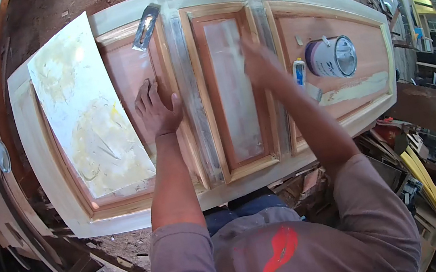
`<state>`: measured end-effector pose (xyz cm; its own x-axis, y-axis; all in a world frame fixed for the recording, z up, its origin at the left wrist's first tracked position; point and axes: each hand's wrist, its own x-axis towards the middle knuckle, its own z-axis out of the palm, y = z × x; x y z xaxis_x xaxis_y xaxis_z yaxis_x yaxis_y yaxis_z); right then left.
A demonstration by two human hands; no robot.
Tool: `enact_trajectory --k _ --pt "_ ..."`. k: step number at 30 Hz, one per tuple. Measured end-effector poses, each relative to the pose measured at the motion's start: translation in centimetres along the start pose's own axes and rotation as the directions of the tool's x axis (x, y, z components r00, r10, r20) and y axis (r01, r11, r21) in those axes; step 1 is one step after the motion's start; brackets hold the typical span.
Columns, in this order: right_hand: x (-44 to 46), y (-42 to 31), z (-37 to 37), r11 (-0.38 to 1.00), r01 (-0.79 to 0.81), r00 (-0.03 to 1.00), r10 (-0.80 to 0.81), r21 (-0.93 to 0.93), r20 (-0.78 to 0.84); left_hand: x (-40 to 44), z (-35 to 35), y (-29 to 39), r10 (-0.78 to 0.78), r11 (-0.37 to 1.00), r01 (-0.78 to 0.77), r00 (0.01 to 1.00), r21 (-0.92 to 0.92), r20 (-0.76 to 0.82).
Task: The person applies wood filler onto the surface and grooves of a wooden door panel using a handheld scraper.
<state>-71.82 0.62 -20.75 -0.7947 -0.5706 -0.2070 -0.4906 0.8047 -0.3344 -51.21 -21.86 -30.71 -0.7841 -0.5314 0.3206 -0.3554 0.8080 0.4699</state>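
Observation:
A wooden panelled door [190, 94] lies flat before me. My left hand [156, 110] rests with spread fingers on its left panel and frame, beside a white sheet [87, 106] smeared with putty. Over the right edge of the narrow middle panel [234, 98], which carries a whitish coat, is my right hand [258, 62]. Its fingers are blurred by motion, and anything in them cannot be made out. A metal scraper [145, 28] lies on the door above my left hand.
On the right panel stand an open can [331, 57] and a small white and blue tube [299, 72], with a small block [313, 92] close by. Long boards [0, 192] line the left side. Wood scraps and a yellow strip [420, 176] are at the lower right.

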Motion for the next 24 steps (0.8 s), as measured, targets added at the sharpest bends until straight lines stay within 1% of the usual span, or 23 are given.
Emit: enact_trajectory --k 2,5,6,9,10,12,15,18,21,22,24 --pt "6.1 0.4 0.1 0.998 0.034 0.999 -0.036 -0.049 -0.035 0.0 0.0 0.1 -0.012 1.000 0.012 1.000 -0.015 0.000" --pt "9.4 -1.2 -1.1 0.991 0.094 0.995 -0.098 -0.092 -0.033 0.1 -0.2 0.1 -0.033 0.999 0.033 0.999 -0.030 0.013" --pt "9.9 -1.1 -0.7 0.988 0.105 0.994 -0.109 -0.112 -0.031 0.0 -0.2 0.0 -0.037 0.999 0.038 0.999 -0.025 0.021" --pt "8.9 -0.9 2.1 0.973 0.073 0.982 -0.108 -0.218 -0.153 0.1 -0.3 0.1 -0.055 0.998 0.056 0.997 -0.018 0.046" --pt "8.5 -0.7 3.1 0.969 0.060 0.980 -0.103 -0.240 -0.171 0.1 -0.3 0.1 -0.061 0.998 0.062 0.997 -0.016 0.052" --pt "8.0 -0.2 5.5 0.960 0.026 0.974 -0.087 -0.279 -0.208 0.3 -0.4 0.2 -0.049 0.999 0.050 0.998 -0.021 0.030" --pt "8.7 -0.1 9.8 0.909 0.019 0.932 -0.167 -0.417 -0.323 0.1 -0.1 -0.1 -0.052 0.998 0.053 0.998 -0.028 0.038" --pt "8.9 -2.5 10.0 0.916 0.140 0.898 -0.278 -0.377 -0.340 0.0 0.1 -0.3 -0.063 0.998 0.064 0.997 -0.021 0.049" --pt "9.0 -3.0 9.3 0.966 0.247 0.933 -0.259 -0.079 -0.248 0.0 0.2 -0.1 -0.056 0.998 0.057 0.997 -0.014 0.049" --pt "8.9 -2.6 8.9 0.940 0.335 0.889 -0.336 -0.058 -0.310 0.0 0.2 -0.2 -0.051 0.999 0.052 0.998 -0.008 0.046" --pt "7.9 -2.0 6.9 0.927 0.266 0.943 -0.193 0.265 -0.272 -0.1 0.3 -0.2 -0.050 0.999 0.050 0.998 -0.003 0.036"
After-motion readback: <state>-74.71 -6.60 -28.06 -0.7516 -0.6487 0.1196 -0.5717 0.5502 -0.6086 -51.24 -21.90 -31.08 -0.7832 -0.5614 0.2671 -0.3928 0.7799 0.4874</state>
